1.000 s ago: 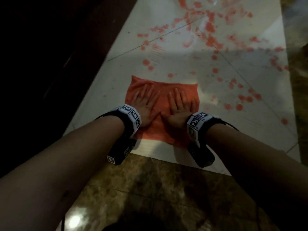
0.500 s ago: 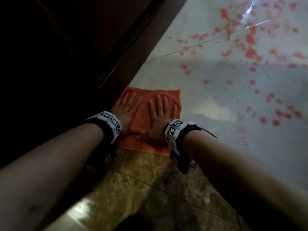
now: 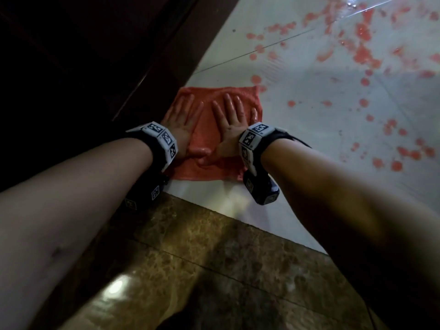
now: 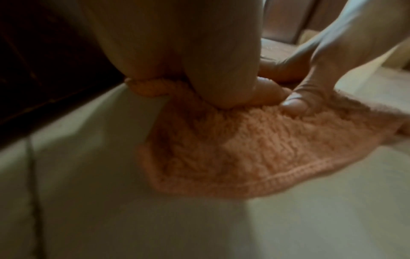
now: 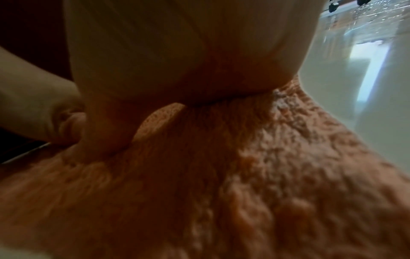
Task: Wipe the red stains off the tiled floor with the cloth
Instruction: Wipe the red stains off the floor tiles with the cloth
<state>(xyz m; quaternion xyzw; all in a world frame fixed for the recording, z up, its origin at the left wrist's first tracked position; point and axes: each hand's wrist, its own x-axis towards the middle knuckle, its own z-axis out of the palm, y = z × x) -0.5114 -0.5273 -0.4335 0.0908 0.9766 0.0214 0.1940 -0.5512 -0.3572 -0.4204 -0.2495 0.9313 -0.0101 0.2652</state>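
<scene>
White floor [image 3: 297, 144]: I press the cloth [image 3: 204, 167] flat under left hand [image 3: 182, 122] and right hand [image 3: 229, 122], fingers spread; stains [image 3: 362, 53] lie ahead-right, seemingly nearer my right hand.

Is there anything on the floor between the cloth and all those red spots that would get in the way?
Nothing visible. The cloth lies flat under the left hand and right hand, and only bare white tile separates it from the red stains ahead and to the right. The nearest spots sit just off its far right corner.
</scene>
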